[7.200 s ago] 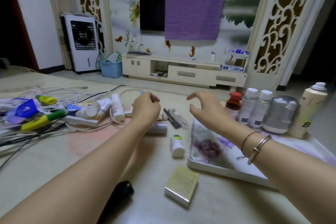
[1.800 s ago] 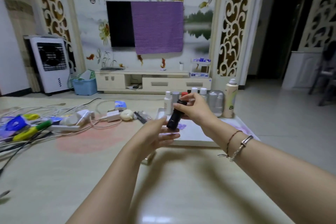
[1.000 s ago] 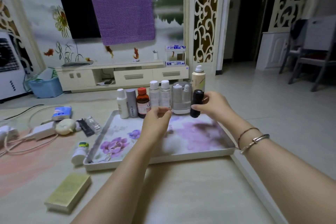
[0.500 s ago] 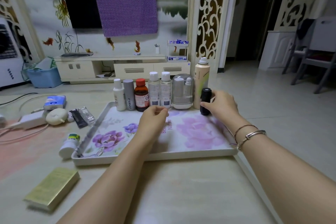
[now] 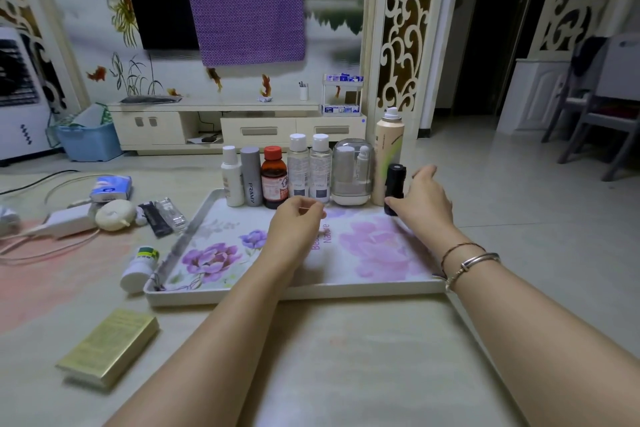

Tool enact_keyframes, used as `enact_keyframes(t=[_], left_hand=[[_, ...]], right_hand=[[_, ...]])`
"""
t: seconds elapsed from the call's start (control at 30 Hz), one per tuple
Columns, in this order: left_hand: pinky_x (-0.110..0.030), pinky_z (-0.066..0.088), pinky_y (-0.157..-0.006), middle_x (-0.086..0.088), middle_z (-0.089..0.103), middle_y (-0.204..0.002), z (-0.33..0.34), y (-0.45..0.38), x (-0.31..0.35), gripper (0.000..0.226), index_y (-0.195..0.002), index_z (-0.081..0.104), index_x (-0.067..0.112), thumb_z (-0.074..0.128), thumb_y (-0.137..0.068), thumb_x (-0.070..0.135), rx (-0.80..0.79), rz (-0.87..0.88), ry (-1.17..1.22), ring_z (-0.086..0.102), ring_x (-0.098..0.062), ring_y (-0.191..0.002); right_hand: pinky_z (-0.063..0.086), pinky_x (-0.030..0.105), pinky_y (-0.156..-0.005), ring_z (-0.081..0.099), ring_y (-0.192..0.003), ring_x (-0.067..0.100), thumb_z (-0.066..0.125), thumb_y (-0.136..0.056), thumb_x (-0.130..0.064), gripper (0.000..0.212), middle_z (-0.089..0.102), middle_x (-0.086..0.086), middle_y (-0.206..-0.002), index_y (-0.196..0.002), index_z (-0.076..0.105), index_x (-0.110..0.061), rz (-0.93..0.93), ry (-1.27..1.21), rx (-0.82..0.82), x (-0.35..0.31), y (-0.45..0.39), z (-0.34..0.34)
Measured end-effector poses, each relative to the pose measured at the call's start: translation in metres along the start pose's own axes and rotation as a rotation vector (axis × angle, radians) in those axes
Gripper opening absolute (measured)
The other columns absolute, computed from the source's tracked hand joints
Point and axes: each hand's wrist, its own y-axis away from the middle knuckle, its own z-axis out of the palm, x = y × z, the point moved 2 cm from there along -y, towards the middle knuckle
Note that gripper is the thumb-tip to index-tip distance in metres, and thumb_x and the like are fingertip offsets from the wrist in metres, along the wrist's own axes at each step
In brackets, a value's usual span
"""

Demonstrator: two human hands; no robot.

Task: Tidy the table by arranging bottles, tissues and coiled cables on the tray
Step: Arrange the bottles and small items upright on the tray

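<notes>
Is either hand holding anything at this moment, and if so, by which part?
The right hand touches the black bottle low at its base with thumb and fingertips; whether it grips cannot be told. The left hand holds nothing.

Tray (image 5: 294, 296) front free; bottles (image 5: 298, 168) prob. block rear.

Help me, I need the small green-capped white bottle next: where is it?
The green-capped white bottle lies on its side on the table, just outside the tray's near-left corner.
</notes>
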Motion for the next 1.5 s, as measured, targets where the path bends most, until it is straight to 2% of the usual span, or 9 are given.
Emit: enact_keyframes(t=[0.1, 0.2, 0.33, 0.47, 0.63, 0.77, 1.0, 1.37, 1.5], left_hand=[[-0.024, 0.047, -0.071, -0.003, 0.067, -0.109, -0.004, 0.006, 0.007, 0.02, -0.108, 0.062, 0.012, 0.049, -0.095, 0.021, -0.007, 0.032, -0.04, 0.063, -0.021, -0.102], [-0.027, 0.045, -0.076, -0.001, 0.067, -0.11, -0.019, 0.015, 0.017, 0.018, -0.106, 0.063, 0.016, 0.049, -0.094, 0.019, -0.006, 0.044, -0.04, 0.062, -0.02, -0.103], [-0.022, 0.048, -0.065, -0.005, 0.069, -0.104, -0.067, 0.028, 0.029, 0.013, -0.098, 0.062, 0.018, 0.05, -0.093, 0.015, 0.019, 0.105, -0.056, 0.065, -0.022, -0.097], [-0.03, 0.049, -0.075, -0.008, 0.072, -0.093, -0.151, 0.029, 0.023, 0.015, -0.095, 0.065, 0.014, 0.053, -0.088, 0.007, 0.163, 0.161, -0.152, 0.066, -0.022, -0.085], [-0.027, 0.043, -0.07, -0.01, 0.068, -0.086, -0.24, 0.029, -0.02, 0.011, -0.088, 0.064, 0.013, 0.062, -0.084, 0.003, 0.327, 0.079, -0.217, 0.058, -0.021, -0.074], [-0.007, 0.039, -0.047, -0.003, 0.061, -0.08, -0.259, 0.019, -0.04, 0.024, -0.078, 0.059, 0.023, 0.059, -0.083, 0.0, 0.285, 0.045, -0.298, 0.053, -0.01, -0.066], [-0.033, 0.051, -0.08, -0.011, 0.067, -0.102, -0.27, 0.008, -0.058, 0.02, -0.091, 0.064, 0.015, 0.052, -0.079, 0.004, 0.258, -0.065, -0.403, 0.063, -0.028, -0.095], [-0.028, 0.046, -0.076, -0.004, 0.065, -0.105, -0.284, -0.001, -0.063, 0.025, -0.094, 0.063, 0.019, 0.049, -0.08, 0.004, 0.292, -0.107, -0.401, 0.061, -0.025, -0.097], [-0.035, 0.054, -0.083, -0.001, 0.066, -0.102, -0.298, -0.001, -0.063, 0.022, -0.085, 0.059, 0.024, 0.049, -0.081, 0.005, 0.366, -0.118, -0.379, 0.063, -0.023, -0.095]], right_hand=[[0.049, 0.048, -0.081, 0.059, -0.09, 0.036, 0.066, -0.086, -0.023, 0.045, 0.058, 0.01, -0.092, -0.109, 0.031, -0.009, -0.016, -0.044, 0.021, -0.01, 0.013, -0.007], [0.044, 0.035, -0.072, 0.058, -0.086, 0.03, 0.064, -0.084, -0.019, 0.029, 0.061, 0.006, -0.095, -0.1, 0.041, -0.014, -0.11, -0.072, -0.043, -0.035, 0.028, -0.01], [0.045, 0.03, -0.067, 0.059, -0.08, 0.019, 0.062, -0.081, -0.015, 0.008, 0.064, 0.0, -0.084, -0.078, 0.055, -0.019, -0.308, -0.163, -0.235, -0.095, 0.068, 0.004], [0.037, 0.01, -0.055, 0.052, -0.064, 0.002, 0.063, -0.081, -0.014, 0.009, 0.061, -0.009, -0.072, -0.075, 0.061, -0.021, -0.469, -0.225, -0.443, -0.14, 0.118, 0.021], [0.042, 0.017, -0.064, 0.057, -0.069, 0.004, 0.062, -0.081, -0.011, 0.007, 0.067, -0.007, -0.077, -0.079, 0.064, -0.017, -0.577, -0.221, -0.58, -0.178, 0.152, 0.04], [0.048, 0.024, -0.067, 0.061, -0.075, 0.01, 0.063, -0.084, -0.019, 0.006, 0.067, -0.005, -0.086, -0.09, 0.064, -0.019, -0.619, -0.211, -0.576, -0.223, 0.151, 0.061], [0.038, 0.02, -0.068, 0.052, -0.092, 0.009, 0.066, -0.082, -0.041, 0.035, 0.059, -0.008, -0.104, -0.113, 0.057, -0.029, -0.673, 0.09, -0.816, -0.25, 0.146, 0.092], [0.04, 0.024, -0.073, 0.056, -0.093, 0.014, 0.062, -0.086, -0.03, 0.01, 0.062, -0.006, -0.099, -0.095, 0.06, -0.027, -0.622, 0.072, -0.719, -0.279, 0.127, 0.111], [0.041, 0.019, -0.073, 0.054, -0.096, 0.007, 0.067, -0.078, -0.059, 0.05, 0.053, -0.013, -0.106, -0.118, 0.054, -0.032, -0.624, 0.227, -1.031, -0.275, 0.135, 0.111]])
